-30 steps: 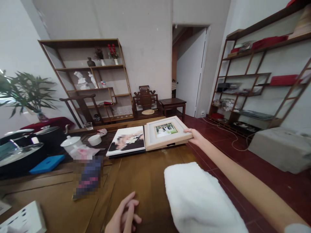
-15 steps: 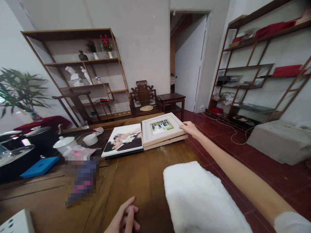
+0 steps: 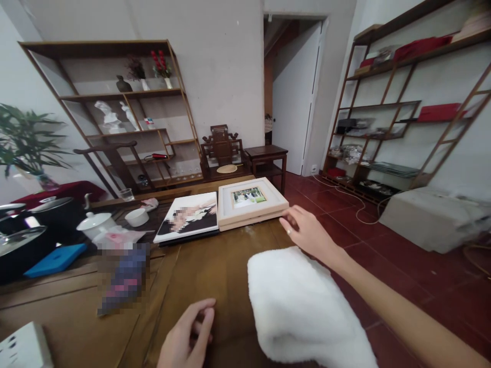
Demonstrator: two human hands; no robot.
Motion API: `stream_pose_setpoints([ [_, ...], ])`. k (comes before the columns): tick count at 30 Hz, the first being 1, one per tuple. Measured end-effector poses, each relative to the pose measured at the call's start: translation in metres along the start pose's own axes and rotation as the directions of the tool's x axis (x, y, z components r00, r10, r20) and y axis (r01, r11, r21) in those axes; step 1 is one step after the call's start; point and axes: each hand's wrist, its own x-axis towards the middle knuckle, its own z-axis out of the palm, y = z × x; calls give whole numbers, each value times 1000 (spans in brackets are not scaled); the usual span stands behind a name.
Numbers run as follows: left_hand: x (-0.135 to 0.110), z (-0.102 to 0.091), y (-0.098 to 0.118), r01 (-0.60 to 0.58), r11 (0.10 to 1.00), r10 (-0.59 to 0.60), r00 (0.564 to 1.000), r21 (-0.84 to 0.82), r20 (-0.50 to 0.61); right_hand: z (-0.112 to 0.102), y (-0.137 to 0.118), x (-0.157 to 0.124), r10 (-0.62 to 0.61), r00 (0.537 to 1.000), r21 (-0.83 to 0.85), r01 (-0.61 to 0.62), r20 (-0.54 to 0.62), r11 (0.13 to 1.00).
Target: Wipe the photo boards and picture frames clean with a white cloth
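Note:
A light wooden picture frame (image 3: 251, 202) with a small photo lies flat on another frame at the far end of the wooden table (image 3: 215, 276). My right hand (image 3: 305, 232) hovers just in front of the frame's right corner, fingers loosely curled, holding nothing. A folded white towel (image 3: 295, 306) lies on the table's right side, right below that hand. My left hand (image 3: 187, 335) rests on the table near the front edge, fingers loosely bent and apart, empty. A large photo print (image 3: 188, 217) lies left of the frame.
Black pots with lids (image 3: 23, 230), a white lidded pot (image 3: 94, 222), a small bowl (image 3: 137, 216), a blue pad (image 3: 57, 258) and a blurred packet (image 3: 123, 278) crowd the table's left. Shelving lines both walls. Red floor and a grey cushion (image 3: 425, 217) lie to the right.
My right hand set the picture frame down on the stack, let go and drew back toward me. The left hand shifted slightly on the table.

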Motion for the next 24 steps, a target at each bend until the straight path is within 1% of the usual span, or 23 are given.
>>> stream_pose_setpoints([
  [1,-2,8,9,-37,999,37,999,-1,11,-7,-4,-20,72,997,-20,-71,18,997],
  [2,-5,19,19,-84,996,84,996,-8,17,-13,-6,-39,157,986,-46,-154,65,987],
  [4,-13,45,37,-187,982,187,982,4,-36,-22,-9,-74,304,936,-88,-292,179,952],
  [5,-18,59,44,-208,978,209,977,21,-46,-24,-10,-89,353,909,-96,-340,223,936],
  [6,-22,71,49,-228,973,230,971,36,-66,-25,-12,-101,368,894,-80,-360,256,929],
  [7,-25,81,53,-241,969,245,966,53,-82,-24,-13,-109,371,888,-55,-371,270,927],
  [9,-29,90,58,-258,961,268,958,98,-107,-21,-17,-119,336,900,42,-361,278,932],
  [11,-28,87,59,-257,950,279,953,178,-114,-16,-22,-122,275,930,193,-324,245,926],
  [13,-27,78,58,-230,926,277,953,299,-125,-12,-26,-123,247,957,372,-287,151,883],
  [15,-27,69,55,-213,888,289,948,407,-134,-7,-29,-127,275,961,505,-255,36,825],
  [17,-28,64,51,-206,855,301,945,476,-131,-1,-31,-134,314,949,553,-244,-34,797],
  [19,-28,60,48,-177,844,277,952,507,-129,5,-32,-140,332,942,565,-248,-48,787],
  [21,-27,57,47,-139,849,236,963,510,-130,9,-34,-140,348,936,605,-251,-46,756],
  [24,-21,52,46,-141,896,215,967,420,-135,13,-37,-127,352,933,698,-200,-79,687],
])
